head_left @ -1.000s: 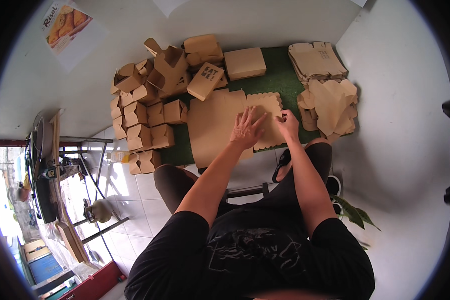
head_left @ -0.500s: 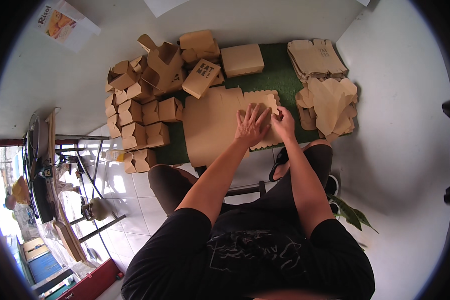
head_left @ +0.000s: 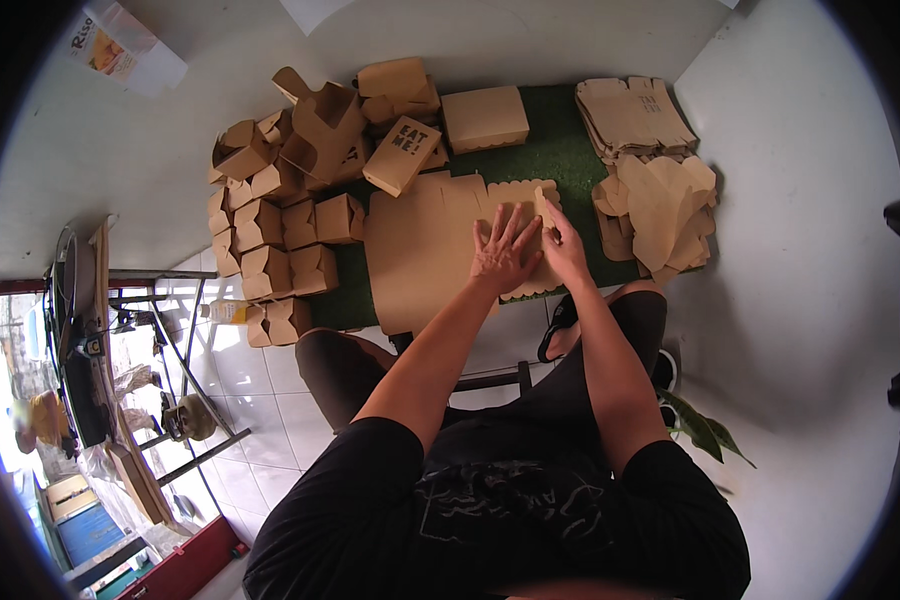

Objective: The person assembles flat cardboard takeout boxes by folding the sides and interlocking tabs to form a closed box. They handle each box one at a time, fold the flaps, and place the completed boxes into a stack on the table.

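A large unfolded brown cardboard box blank lies flat on the green table covering in front of me. My left hand rests palm down on its right part, fingers spread. Beside it, my right hand touches the scalloped right edge flap, which stands partly folded up. The right fingers are stretched out along the flap's outer side, with the thumb lower down near the fold. The underside of the blank is hidden.
Several folded small boxes crowd the table's left side. A closed box and a printed box stand behind the blank. Flat blanks and loose cut pieces are stacked at the right, near the wall.
My right hand has gone from curled fingers at the flap to straighter fingers reaching farther along it. The flap edge now stands up more. The left hand stays in place.
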